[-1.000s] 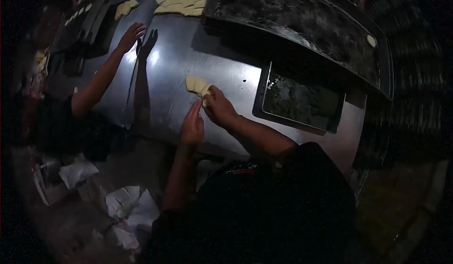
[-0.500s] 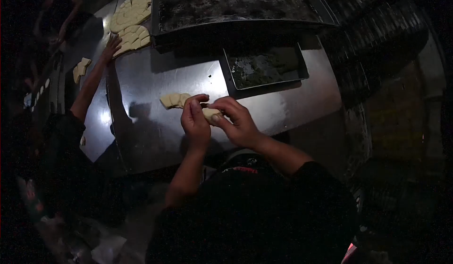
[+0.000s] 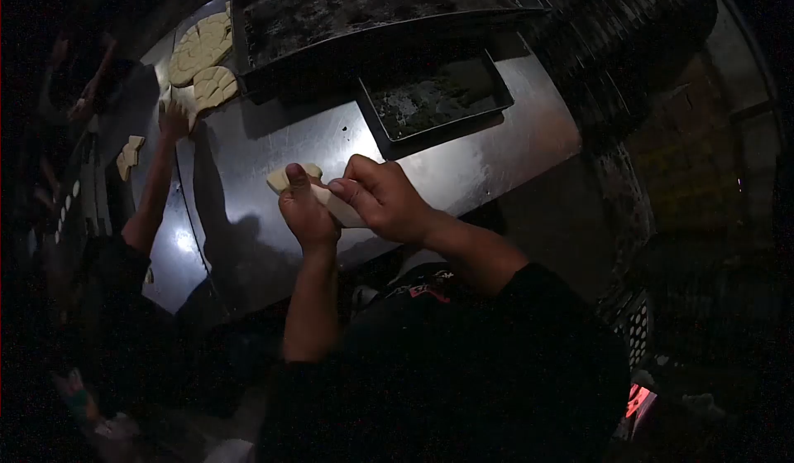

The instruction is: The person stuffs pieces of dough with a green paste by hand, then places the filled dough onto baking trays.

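- Two hands, left hand (image 3: 308,216) and right hand (image 3: 392,204), grip a dough piece (image 3: 341,210) inside the tabletop's (image 3: 451,165) near edge.
- Dough slices (image 3: 277,181) lie just beyond.
- Bare metal separates near edge and pan (image 3: 438,99); large tray (image 3: 372,8) blocks far side.

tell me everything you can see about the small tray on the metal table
The small tray is dark, rectangular and shallow, with thin raised sides and a paler rim catching light. It looks like metal. Its floor shows patchy, pale marks, residue or glare. It sits upright on the metal table, on the near side of the large tray. No hand touches it.
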The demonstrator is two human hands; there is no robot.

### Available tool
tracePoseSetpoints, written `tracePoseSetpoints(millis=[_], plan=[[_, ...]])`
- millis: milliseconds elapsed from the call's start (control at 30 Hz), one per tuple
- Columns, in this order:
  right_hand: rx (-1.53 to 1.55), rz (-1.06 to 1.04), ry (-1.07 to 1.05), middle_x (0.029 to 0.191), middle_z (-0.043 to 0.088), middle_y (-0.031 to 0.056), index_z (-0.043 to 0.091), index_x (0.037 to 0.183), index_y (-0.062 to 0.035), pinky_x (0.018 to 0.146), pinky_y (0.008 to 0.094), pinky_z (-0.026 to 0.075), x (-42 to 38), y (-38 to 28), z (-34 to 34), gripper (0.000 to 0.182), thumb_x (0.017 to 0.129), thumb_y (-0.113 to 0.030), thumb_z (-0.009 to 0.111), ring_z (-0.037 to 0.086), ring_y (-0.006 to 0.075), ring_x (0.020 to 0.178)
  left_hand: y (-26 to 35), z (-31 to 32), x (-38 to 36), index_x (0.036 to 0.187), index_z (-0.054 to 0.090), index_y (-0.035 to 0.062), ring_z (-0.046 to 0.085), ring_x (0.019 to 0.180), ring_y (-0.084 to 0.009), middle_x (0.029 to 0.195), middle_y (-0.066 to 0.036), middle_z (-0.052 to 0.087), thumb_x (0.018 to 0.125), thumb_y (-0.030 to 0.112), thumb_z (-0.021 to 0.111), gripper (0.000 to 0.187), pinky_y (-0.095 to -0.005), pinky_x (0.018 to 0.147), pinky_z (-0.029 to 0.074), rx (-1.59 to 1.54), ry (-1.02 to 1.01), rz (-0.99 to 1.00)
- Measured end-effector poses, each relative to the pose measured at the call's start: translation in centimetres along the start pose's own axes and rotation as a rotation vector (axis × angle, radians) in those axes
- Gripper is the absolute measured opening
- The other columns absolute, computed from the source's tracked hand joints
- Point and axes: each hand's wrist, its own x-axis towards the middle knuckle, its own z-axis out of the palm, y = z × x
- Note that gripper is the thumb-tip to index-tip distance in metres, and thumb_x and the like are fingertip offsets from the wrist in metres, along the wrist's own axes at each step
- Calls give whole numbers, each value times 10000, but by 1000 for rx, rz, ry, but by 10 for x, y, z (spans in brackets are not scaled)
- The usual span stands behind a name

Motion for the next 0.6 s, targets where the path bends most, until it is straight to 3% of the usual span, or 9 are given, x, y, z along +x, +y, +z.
tracePoseSetpoints(millis=[67,167,200,300,333,367,433,500,600], plan=[[-100,178,-131,556,534,58,513,770,-33,451,287,375,7,8,-31,234,924,-205,554,521,116,507,-12,16,11,610,413,115,394,493,-60,561,34,412,915,529,474,517,-221,465,306,-26,-22,-126],[-547,-63,66,763,606,110,544,811,-24,557,356,423,22,43,-52,159,876,-162,590,599,211,692,-30,54,24,1052,554,10,562,847,-151,919,-85,584,909,540,467,555,-263,752,454,-366,34,-479],[-769,65,-71,1020,590,205,555,979,19,784,450,468,27,47,-58,237,808,-135,610,582,329,971,-56,50,34,1266,450,8,523,1069,-188,1170,-131,545,926,510,456,606,-314,895,422,-370,-23,-585],[-1021,-213,-209,1103,565,231,518,1166,36,940,446,434,9,120,-49,402,791,-82,600,513,398,1113,-109,52,62,1261,430,-13,549,1068,-256,1190,-179,527,946,460,450,568,-340,881,465,-192,-273,-545],[-682,-146,-326,1176,533,255,479,1243,50,1030,438,374,9,113,-67,470,788,-30,570,443,413,1203,-105,55,68,1268,428,-17,551,1088,-260,1203,-181,532,970,382,439,498,-347,887,475,-57,-157,-568],[-679,-139,-324,1176,533,255,479,1243,50,1030,438,374,12,123,-88,470,788,-30,570,443,413,1203,-104,53,73,1268,428,-17,551,1088,-260,1203,-181,532,970,382,439,498,-347,887,475,-52,-158,-575],[-610,16,0,1212,530,217,516,1199,34,995,408,395,25,162,-136,429,774,6,562,490,381,1152,-103,46,82,1244,466,10,603,967,-217,1084,-138,599,998,317,385,402,-292,788,500,-93,-47,-552],[-933,166,258,1155,561,231,532,1162,46,949,421,427,47,200,-194,377,790,-7,563,526,390,1090,-103,33,84,1232,476,-2,609,958,-218,1072,-142,607,1002,318,368,409,-313,803,508,-87,21,-506],[-1044,363,293,1062,593,238,552,1115,46,899,450,446,70,253,-235,307,821,-43,554,554,408,1003,-98,13,90,1225,477,-22,610,972,-223,1082,-156,605,997,341,371,441,-333,812,513,-20,104,-551]])
